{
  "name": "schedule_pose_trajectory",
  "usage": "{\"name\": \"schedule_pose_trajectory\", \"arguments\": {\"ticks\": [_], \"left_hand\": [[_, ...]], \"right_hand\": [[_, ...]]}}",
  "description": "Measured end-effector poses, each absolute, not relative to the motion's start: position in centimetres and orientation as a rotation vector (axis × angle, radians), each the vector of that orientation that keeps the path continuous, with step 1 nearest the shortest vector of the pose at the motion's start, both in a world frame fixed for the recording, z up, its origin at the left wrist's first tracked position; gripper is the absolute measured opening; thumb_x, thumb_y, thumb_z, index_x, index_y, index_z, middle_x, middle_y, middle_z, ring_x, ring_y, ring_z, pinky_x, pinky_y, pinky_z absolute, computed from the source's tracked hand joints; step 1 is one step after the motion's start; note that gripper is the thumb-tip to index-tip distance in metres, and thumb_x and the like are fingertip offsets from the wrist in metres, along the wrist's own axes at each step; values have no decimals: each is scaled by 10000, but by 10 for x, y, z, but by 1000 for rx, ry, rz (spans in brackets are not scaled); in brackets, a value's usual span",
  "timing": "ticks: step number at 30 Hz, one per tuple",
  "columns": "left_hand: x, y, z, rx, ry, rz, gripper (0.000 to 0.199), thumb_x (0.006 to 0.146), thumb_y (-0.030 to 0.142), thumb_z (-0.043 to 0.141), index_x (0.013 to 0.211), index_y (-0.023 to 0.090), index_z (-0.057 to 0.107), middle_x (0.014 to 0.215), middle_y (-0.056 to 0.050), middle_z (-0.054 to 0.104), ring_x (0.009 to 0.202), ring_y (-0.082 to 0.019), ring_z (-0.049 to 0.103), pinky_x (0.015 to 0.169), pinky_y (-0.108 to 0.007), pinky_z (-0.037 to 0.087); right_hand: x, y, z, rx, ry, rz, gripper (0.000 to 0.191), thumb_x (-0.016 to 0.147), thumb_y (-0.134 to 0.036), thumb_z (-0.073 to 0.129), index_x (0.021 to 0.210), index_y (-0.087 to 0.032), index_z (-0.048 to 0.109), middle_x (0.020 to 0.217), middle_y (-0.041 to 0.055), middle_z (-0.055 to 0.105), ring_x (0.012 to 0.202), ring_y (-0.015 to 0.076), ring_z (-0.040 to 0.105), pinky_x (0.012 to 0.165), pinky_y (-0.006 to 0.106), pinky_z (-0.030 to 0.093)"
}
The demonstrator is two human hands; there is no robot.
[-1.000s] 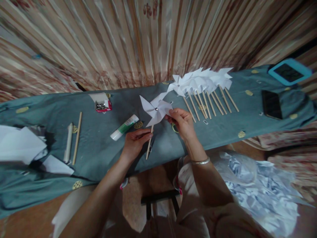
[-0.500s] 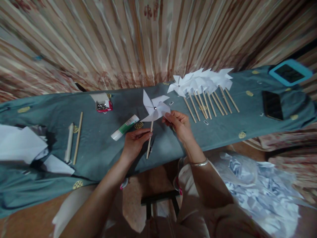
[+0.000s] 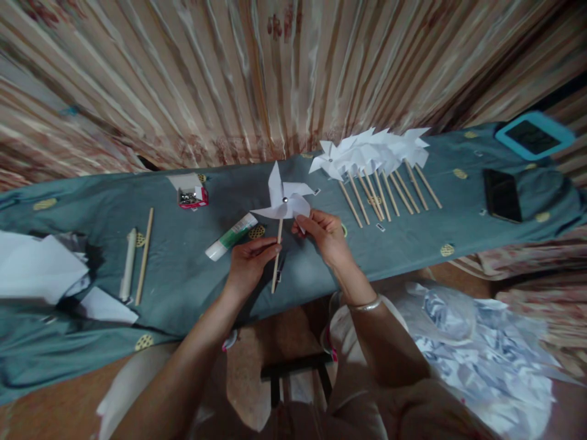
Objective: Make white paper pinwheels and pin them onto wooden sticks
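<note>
A white paper pinwheel point(image 3: 285, 200) on a thin wooden stick is held upright over the table, a silver pin at its centre. My left hand point(image 3: 250, 263) pinches the stick below the blades. At the lower right blade, my right hand point(image 3: 323, 235) has thumb and fingers closed on the paper's edge. Just left of my left hand lies a green and white glue stick point(image 3: 232, 236). A small dark object point(image 3: 279, 274), partly hidden, lies behind the pinwheel's stick.
Several finished pinwheels point(image 3: 376, 156) overlap in a row at the back right. A red box of pins point(image 3: 193, 197), a loose stick point(image 3: 145, 256), a pale rod point(image 3: 128, 264) and paper sheets point(image 3: 36, 266) lie leftward. A phone point(image 3: 502, 195) and blue-framed device point(image 3: 534, 135) are far right.
The pinwheel's blades have turned slightly clockwise. My right hand has moved a little left and down with the blade, while my left hand stays on the stick.
</note>
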State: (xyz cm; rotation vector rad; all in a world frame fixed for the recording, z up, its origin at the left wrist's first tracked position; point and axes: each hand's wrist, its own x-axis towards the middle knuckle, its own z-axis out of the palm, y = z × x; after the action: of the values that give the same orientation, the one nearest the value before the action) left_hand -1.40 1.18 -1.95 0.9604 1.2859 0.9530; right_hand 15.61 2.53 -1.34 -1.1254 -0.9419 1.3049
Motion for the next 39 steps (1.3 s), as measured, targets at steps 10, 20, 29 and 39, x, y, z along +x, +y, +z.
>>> {"name": "schedule_pose_trajectory", "arguments": {"ticks": [10,20,29,39], "left_hand": [[-14,12,-20,961,1275,959,372,533,432,877,798,180,808,794,-56,772,722,-192,668,738,-330,550],[-11,11,-15,944,1231,1000,420,474,471,911,767,188,806,787,-59,774,722,-201,676,764,-356,563],[-11,10,-13,961,1179,1021,407,529,456,881,812,174,802,846,-81,787,774,-226,703,784,-365,562],[-11,6,-4,871,1171,1070,365,465,390,891,748,181,793,745,-39,761,645,-156,634,688,-296,522]], "right_hand": [[148,23,-9,-1150,-968,1319,425,639,-598,786,589,-200,647,581,-9,626,557,110,496,549,264,398],[142,20,-1,-1189,-1005,1332,443,634,-637,775,598,-211,658,603,8,632,557,119,485,547,270,403],[142,8,16,-1208,-1110,1349,528,624,-717,741,621,-194,665,611,-3,646,553,107,494,549,255,393],[150,-9,42,-1316,-1216,1297,488,626,-649,779,564,-187,633,555,-33,608,524,80,460,527,228,349]]}}
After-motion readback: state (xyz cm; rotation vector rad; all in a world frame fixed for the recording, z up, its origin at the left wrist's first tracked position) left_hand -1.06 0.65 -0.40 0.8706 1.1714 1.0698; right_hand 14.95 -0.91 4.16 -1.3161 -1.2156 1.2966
